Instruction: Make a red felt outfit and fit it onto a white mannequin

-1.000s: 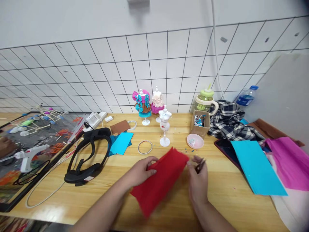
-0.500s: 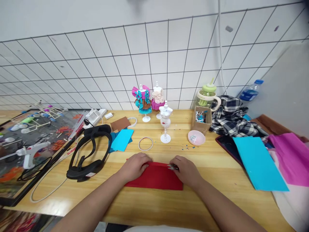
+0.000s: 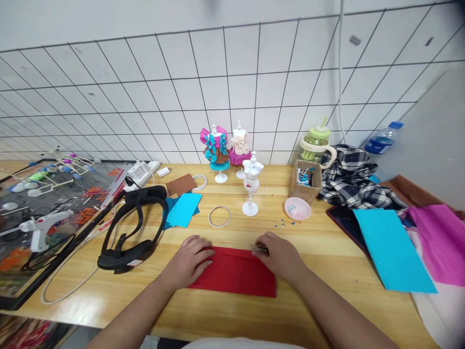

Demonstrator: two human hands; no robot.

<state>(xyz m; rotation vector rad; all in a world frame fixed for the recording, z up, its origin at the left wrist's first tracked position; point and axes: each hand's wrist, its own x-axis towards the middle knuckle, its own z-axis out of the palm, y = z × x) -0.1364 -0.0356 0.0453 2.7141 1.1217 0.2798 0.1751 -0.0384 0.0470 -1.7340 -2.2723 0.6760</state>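
Note:
A folded red sheet [image 3: 236,274], paper or thin cloth, lies flat on the wooden table [image 3: 225,320] in front of me. Across its left end rests my left hand [image 3: 192,261], fingers spread and holding nothing. At the sheet's upper right corner, my right hand [image 3: 281,254] is closed around what look like small scissors [image 3: 261,249], metallic and dark; the palm hides most of them. Beyond the sheet stand a bare white mini dress form [image 3: 251,186] and two dressed ones, one in magenta, teal and brown [image 3: 218,148], one in cream and magenta [image 3: 240,145].
On the left are a black head strap [image 3: 136,232], blue sheets [image 3: 184,209], a glue gun [image 3: 41,230] and a cable. A ring [image 3: 220,216] lies mid-table. To the right are a pink bowl [image 3: 298,208], a small carton [image 3: 305,182], a jug [image 3: 316,145] and a turquoise sheet [image 3: 394,249].
My left hand has slid left and nearer along the red sheet, its fingers spreading. The sheet's near edge sits slightly lower in view. My right hand stays at the upper right corner.

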